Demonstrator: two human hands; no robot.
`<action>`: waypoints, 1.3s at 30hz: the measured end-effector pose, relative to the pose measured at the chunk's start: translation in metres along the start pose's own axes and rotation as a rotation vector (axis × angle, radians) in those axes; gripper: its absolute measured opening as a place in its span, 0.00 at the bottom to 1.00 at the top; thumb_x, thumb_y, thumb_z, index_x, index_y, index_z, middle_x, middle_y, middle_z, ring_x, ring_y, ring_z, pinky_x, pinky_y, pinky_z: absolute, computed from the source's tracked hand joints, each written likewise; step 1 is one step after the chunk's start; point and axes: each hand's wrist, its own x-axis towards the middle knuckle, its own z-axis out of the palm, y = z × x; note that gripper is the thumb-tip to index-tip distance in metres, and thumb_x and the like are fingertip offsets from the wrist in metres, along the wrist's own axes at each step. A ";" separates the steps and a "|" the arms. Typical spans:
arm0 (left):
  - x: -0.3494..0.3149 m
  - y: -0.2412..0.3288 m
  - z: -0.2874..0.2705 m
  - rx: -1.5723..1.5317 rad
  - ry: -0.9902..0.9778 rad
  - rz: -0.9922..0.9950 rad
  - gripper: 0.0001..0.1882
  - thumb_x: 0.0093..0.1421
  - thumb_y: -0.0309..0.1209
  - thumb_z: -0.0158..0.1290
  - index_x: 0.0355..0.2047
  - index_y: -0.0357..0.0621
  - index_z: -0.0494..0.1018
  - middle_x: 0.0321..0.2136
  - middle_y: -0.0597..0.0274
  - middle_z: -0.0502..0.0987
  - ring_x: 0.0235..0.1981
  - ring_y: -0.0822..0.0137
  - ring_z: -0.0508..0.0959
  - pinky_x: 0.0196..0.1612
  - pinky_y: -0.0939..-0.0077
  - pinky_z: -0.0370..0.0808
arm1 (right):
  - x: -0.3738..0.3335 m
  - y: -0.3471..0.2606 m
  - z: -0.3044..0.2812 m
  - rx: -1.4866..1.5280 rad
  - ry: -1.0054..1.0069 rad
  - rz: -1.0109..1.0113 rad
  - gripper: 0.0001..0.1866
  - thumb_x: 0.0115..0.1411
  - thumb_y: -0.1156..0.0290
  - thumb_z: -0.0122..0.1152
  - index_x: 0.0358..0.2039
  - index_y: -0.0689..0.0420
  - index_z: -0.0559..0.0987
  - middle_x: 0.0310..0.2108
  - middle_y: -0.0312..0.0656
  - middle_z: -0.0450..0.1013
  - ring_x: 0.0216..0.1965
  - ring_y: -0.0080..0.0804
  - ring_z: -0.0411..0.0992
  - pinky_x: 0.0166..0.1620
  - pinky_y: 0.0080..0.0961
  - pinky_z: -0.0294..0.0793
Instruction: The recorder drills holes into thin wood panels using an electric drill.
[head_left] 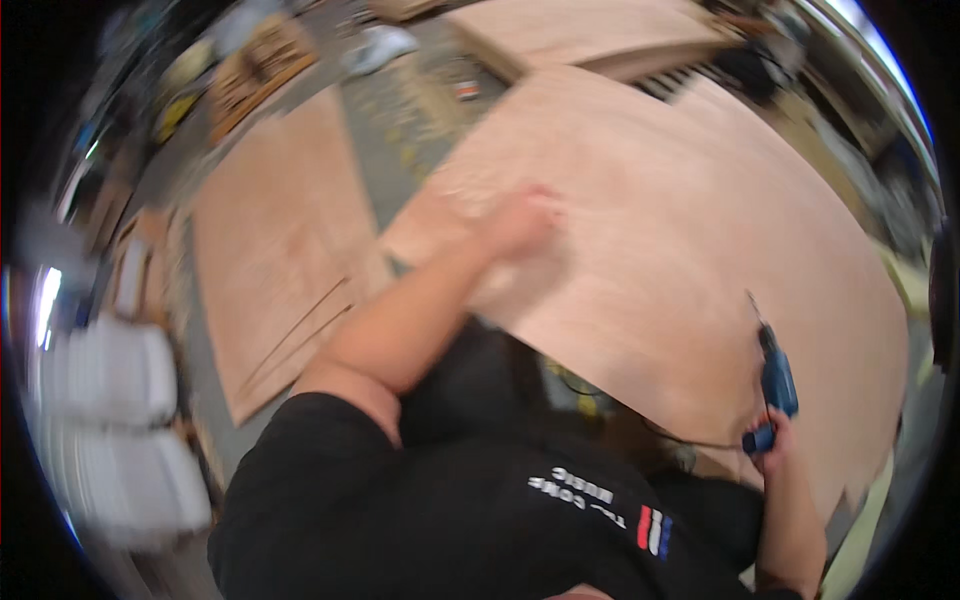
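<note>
A broad sheet of light plywood point(660, 220) spreads out in front of me. Over its left part is my left hand point(528, 218), blurred, with its fingers curled in; whatever they may hold is too small or hidden to make out. A shadow falls on the wood just below it. At the right, my right hand point(775, 445) is wrapped round the handle of a blue corded power drill point(777, 380). The drill's thin bit point(753, 303) points away from me over the sheet. Its dark cable point(680, 437) runs left from the handle.
Another plywood panel point(285, 230) lies at the left, with two thin dark rods point(300, 335) on its near part. A stack of boards point(590, 35) stands at the far side. Wrapped white bundles point(120, 430) sit at the near left. A wooden crate point(262, 70) is farther back.
</note>
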 end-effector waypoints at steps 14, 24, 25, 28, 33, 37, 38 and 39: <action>-0.076 0.122 0.116 0.401 -0.192 0.037 0.36 0.60 0.54 0.61 0.64 0.52 0.68 0.71 0.41 0.56 0.73 0.40 0.54 0.69 0.31 0.52 | 0.043 -0.001 0.023 -0.417 -0.240 0.042 0.14 0.65 0.53 0.66 0.39 0.48 0.76 0.34 0.35 0.76 0.32 0.34 0.80 0.32 0.31 0.85; -0.116 0.184 0.131 0.475 -0.488 0.536 0.47 0.53 0.53 0.65 0.70 0.55 0.62 0.72 0.46 0.56 0.74 0.42 0.53 0.70 0.27 0.47 | 0.054 0.026 0.040 -0.706 -0.190 0.084 0.17 0.67 0.49 0.62 0.45 0.49 0.77 0.37 0.43 0.77 0.33 0.38 0.80 0.39 0.46 0.84; -0.122 0.182 0.137 0.510 -0.505 0.508 0.45 0.55 0.48 0.64 0.71 0.56 0.61 0.73 0.46 0.54 0.74 0.42 0.52 0.70 0.26 0.46 | 0.033 0.023 0.051 -0.707 -0.209 0.081 0.17 0.68 0.49 0.60 0.47 0.47 0.77 0.36 0.45 0.76 0.33 0.40 0.80 0.39 0.45 0.84; -0.123 0.164 0.161 0.769 -0.368 0.621 0.42 0.58 0.39 0.59 0.73 0.59 0.58 0.74 0.48 0.52 0.75 0.42 0.50 0.70 0.24 0.44 | 0.017 0.016 0.046 -0.791 -0.151 0.085 0.24 0.70 0.49 0.57 0.54 0.56 0.78 0.38 0.50 0.78 0.34 0.42 0.81 0.38 0.42 0.85; -0.125 0.140 0.178 0.651 -0.279 0.644 0.34 0.62 0.31 0.51 0.70 0.59 0.63 0.72 0.52 0.59 0.73 0.44 0.58 0.68 0.23 0.47 | -0.029 -0.040 0.052 -1.676 0.062 -0.095 0.26 0.68 0.49 0.59 0.51 0.62 0.78 0.39 0.52 0.80 0.31 0.39 0.81 0.33 0.33 0.83; -0.123 0.138 0.185 0.714 -0.145 0.697 0.29 0.63 0.32 0.49 0.67 0.57 0.68 0.70 0.53 0.65 0.70 0.45 0.65 0.66 0.22 0.52 | -0.048 -0.072 -0.064 -0.439 0.247 -0.407 0.21 0.67 0.52 0.60 0.49 0.57 0.79 0.37 0.43 0.79 0.29 0.29 0.78 0.32 0.28 0.79; -0.122 0.138 0.187 0.733 -0.124 0.712 0.28 0.64 0.32 0.49 0.66 0.57 0.69 0.69 0.53 0.66 0.69 0.45 0.66 0.66 0.21 0.53 | -0.044 -0.072 -0.101 -0.280 0.358 -0.445 0.21 0.67 0.53 0.60 0.49 0.57 0.78 0.38 0.44 0.78 0.29 0.31 0.77 0.32 0.29 0.79; -0.122 0.140 0.187 0.733 -0.126 0.721 0.28 0.64 0.32 0.49 0.66 0.57 0.69 0.69 0.53 0.66 0.69 0.45 0.66 0.66 0.21 0.53 | -0.031 -0.064 -0.141 -0.116 0.465 -0.479 0.21 0.67 0.53 0.60 0.49 0.57 0.78 0.39 0.45 0.78 0.30 0.32 0.77 0.31 0.29 0.79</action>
